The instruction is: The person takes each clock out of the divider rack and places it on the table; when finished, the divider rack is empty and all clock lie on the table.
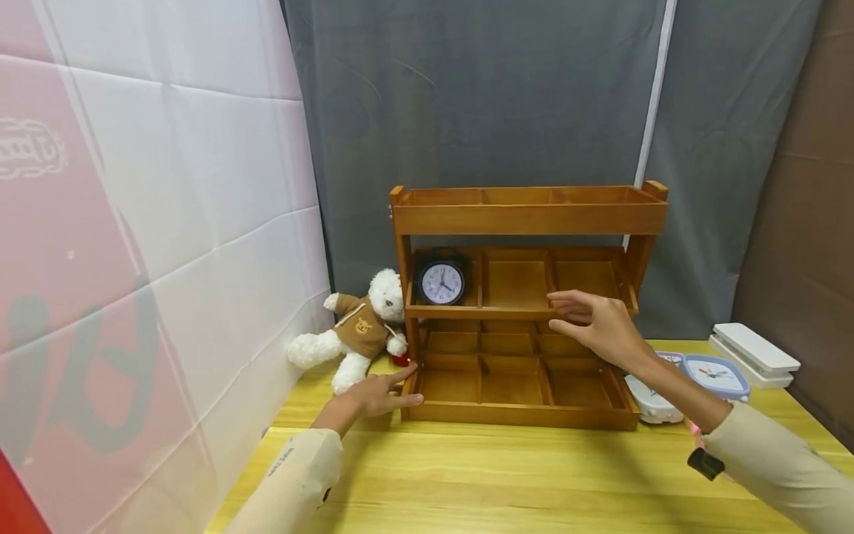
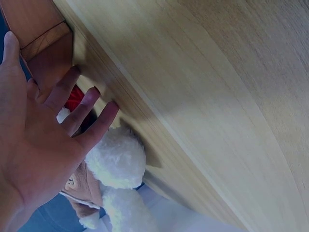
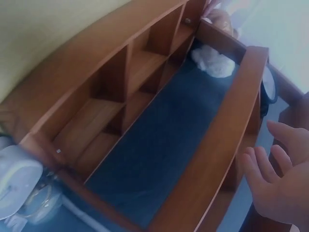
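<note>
A brown wooden three-tier shelf with divided compartments stands on the table. My left hand is at its lower left corner, fingers extended and fingertips right at the side of the bottom tray; in the left wrist view the palm holds nothing. In front of the middle tier's right part, my right hand is raised with fingers loosely bent and nothing between them. A round black alarm clock sits in the middle tier's left compartment. Left of the shelf leans a white teddy bear in a brown hoodie.
Lidded blue-and-white containers stand to the right of the shelf. Beyond them lies a white oblong object. A small red thing shows between bear and shelf. A white panelled wall borders the table's left.
</note>
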Tool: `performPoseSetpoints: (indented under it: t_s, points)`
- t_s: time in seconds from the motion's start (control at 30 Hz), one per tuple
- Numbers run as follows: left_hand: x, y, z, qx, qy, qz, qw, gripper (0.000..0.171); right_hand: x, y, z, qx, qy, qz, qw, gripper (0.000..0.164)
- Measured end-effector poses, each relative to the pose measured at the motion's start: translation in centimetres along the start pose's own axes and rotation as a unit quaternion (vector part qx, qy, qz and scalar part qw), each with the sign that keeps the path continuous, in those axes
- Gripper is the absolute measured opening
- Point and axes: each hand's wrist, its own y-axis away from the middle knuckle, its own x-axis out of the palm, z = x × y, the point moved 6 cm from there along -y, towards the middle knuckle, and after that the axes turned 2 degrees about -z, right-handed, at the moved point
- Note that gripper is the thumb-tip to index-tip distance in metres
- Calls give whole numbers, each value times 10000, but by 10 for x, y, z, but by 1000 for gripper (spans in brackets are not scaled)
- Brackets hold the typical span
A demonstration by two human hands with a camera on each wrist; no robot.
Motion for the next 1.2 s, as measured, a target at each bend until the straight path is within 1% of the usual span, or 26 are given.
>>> performPoseSetpoints:
  t_s: [0.17,0.57,0.83,0.93,1.07,1.2]
  points:
    - [1,0,0,-26,31,2,10000,82,16,-16,10,-207,-171,-29,9996,44]
    - [1,2,-2,-23,-47,5,10000,81,44,-52,32,-343,-540,-61,9979,46]
    - [1,2,0,-28,84,-34,10000,80,69,-83,47,-229,-719,75,9971,44]
    - [1,2,2,-28,32,-35,10000,81,78,-94,51,-180,-777,92,9968,43]
    - [1,1,1,-32,-88,-35,10000,80,89,-107,53,-74,-747,79,9971,43]
    - [1,0,1,-20,-100,-21,9999,81,98,-117,52,92,-724,95,9973,44]
